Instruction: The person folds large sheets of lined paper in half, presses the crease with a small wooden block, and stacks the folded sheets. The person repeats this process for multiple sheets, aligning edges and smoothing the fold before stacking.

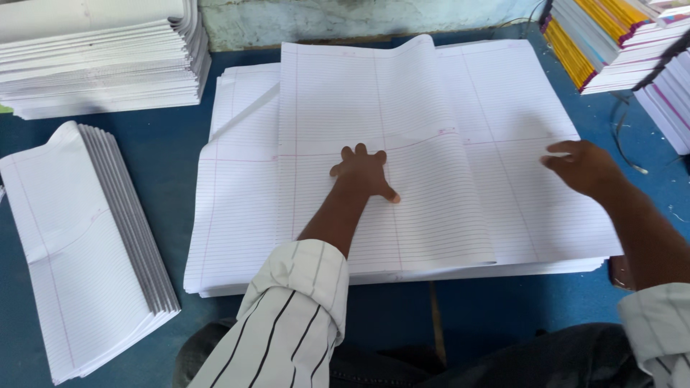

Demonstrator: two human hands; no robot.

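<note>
Your left hand (364, 172) lies flat, palm down with the fingers spread, pressing on the folded-over ruled sheet (374, 151) in the middle of the blue desk (165, 151); it grips nothing, and the forearm runs up from a rolled striped sleeve (287, 323). Your right hand (583, 167) rests farther right on the open stack of large ruled sheets (517, 129), fingers loosely curled and pointing left, touching the top sheet near its right edge; it is not closed around anything. The top sheet is bent over along a soft curve, so that its right edge overlaps the flat half below it. The whole stack lies in front of you, at the desk's centre. To your left lies one bundle of folded ruled sheets (72, 244), its grey fanned edges turned towards the middle. At the upper left stands one tall pile of white paper (100, 57). At the upper right you have two piles of bound notebooks (604, 43), with spines in yellow, purple and white, the nearer one cut off by the frame edge.
</note>
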